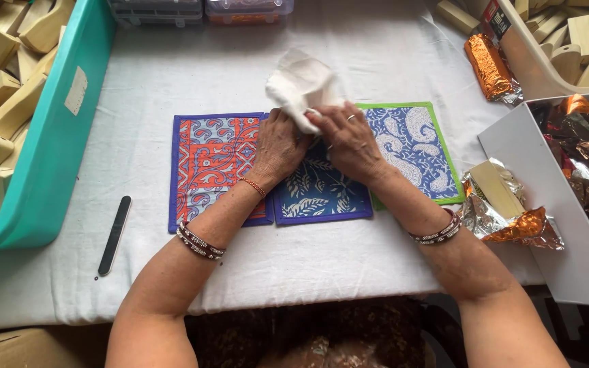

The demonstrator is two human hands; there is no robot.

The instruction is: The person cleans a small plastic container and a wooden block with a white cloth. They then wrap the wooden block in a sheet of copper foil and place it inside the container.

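You've got a white cloth (301,85) pinched in both hands over the middle blue mat (318,187), mid-table. Left hand (277,146) and right hand (349,140) fingers are closed on it, wrists on the mats, probably for steadiness. Foil-wrapped block (502,197) sits by the right edge.

My table (349,272) wears a white cloth. On it lie three patterned mats (209,167), a black nail file (114,235), a teal crate (49,146) and a foil-wrapped block (502,201).
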